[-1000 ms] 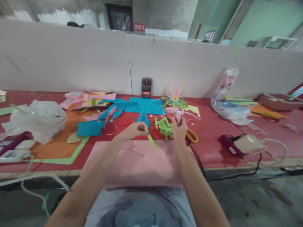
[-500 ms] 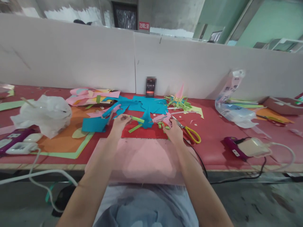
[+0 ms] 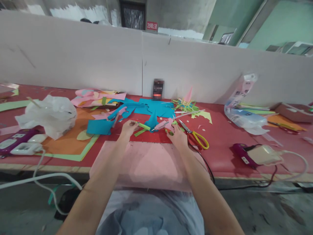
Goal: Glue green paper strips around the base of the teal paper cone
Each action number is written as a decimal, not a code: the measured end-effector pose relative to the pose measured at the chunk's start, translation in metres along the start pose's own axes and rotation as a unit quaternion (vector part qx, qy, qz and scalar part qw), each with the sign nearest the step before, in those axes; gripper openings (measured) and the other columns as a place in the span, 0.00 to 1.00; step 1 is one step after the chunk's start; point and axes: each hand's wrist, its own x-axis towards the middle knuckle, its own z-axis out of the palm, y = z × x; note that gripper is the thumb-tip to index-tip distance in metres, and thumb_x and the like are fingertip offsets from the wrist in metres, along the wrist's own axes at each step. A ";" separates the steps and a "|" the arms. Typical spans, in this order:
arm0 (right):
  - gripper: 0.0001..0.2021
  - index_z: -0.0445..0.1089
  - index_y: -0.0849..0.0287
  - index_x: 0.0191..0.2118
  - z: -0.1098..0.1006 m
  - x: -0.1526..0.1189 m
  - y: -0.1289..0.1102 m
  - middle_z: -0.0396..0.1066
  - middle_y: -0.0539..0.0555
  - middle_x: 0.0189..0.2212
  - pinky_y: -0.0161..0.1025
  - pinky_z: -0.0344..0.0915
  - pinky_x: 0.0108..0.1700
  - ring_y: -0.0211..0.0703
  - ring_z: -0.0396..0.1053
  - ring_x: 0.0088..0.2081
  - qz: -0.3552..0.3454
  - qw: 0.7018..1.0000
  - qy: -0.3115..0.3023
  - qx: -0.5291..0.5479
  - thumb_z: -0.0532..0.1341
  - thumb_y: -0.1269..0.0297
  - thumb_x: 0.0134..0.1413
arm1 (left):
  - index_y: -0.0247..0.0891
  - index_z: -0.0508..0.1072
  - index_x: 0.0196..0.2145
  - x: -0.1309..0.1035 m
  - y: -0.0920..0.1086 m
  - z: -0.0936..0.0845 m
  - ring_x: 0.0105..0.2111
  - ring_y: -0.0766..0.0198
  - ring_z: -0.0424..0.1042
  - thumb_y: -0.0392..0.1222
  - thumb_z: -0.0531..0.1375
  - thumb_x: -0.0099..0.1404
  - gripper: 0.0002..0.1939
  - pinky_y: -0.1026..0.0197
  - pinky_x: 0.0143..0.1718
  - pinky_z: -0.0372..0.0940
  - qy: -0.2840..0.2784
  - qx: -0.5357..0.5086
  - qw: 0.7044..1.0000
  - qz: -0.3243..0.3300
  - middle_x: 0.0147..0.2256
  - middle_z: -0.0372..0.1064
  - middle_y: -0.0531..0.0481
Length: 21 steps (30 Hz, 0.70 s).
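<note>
My left hand (image 3: 128, 128) pinches one end of a light green paper strip (image 3: 144, 126), whose free end reaches the base of a blue paper cone (image 3: 152, 121). My right hand (image 3: 178, 135) is wrapped round a pink hot glue gun (image 3: 164, 124). Its nozzle points left, close to the strip's free end at the cone's foot; whether they touch I cannot tell. Below the held strip lies another green strip (image 3: 140, 132). Scissors with yellow handles (image 3: 200, 139) lie open just right of my right hand.
A pink cone with green strips (image 3: 187, 101) stands behind, near the white partition (image 3: 97, 58). Blue paper sheets (image 3: 156, 107) lie in the middle. A crumpled plastic bag (image 3: 52, 112) and power strip (image 3: 19, 142) sit left; another power strip (image 3: 244, 155) lies right, with cables running off the edge.
The glue gun has moved left and tilted, bringing its nozzle to the blue cone's base near the green strip. My left hand keeps its pinch on the strip. The view has shifted slightly.
</note>
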 end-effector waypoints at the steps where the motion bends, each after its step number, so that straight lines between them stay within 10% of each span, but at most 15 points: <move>1: 0.18 0.63 0.56 0.47 0.000 0.000 0.000 0.71 0.56 0.42 0.37 0.63 0.33 0.48 0.69 0.42 0.000 1.000 0.002 0.002 0.59 0.59 0.50 | 0.34 0.64 0.25 0.000 0.000 0.000 0.26 0.65 0.74 0.25 0.60 0.54 0.09 0.54 0.43 0.69 0.001 0.001 1.000 -0.001 0.23 0.69 0.54; 21: 0.16 0.63 0.56 0.46 0.001 0.001 0.001 0.72 0.55 0.41 0.37 0.64 0.33 0.47 0.70 0.42 -0.007 1.000 0.009 0.006 0.59 0.60 0.52 | 0.36 0.63 0.27 0.001 -0.004 -0.001 0.27 0.63 0.75 0.29 0.57 0.60 0.07 0.56 0.41 0.70 -0.017 0.022 1.000 0.004 0.24 0.71 0.52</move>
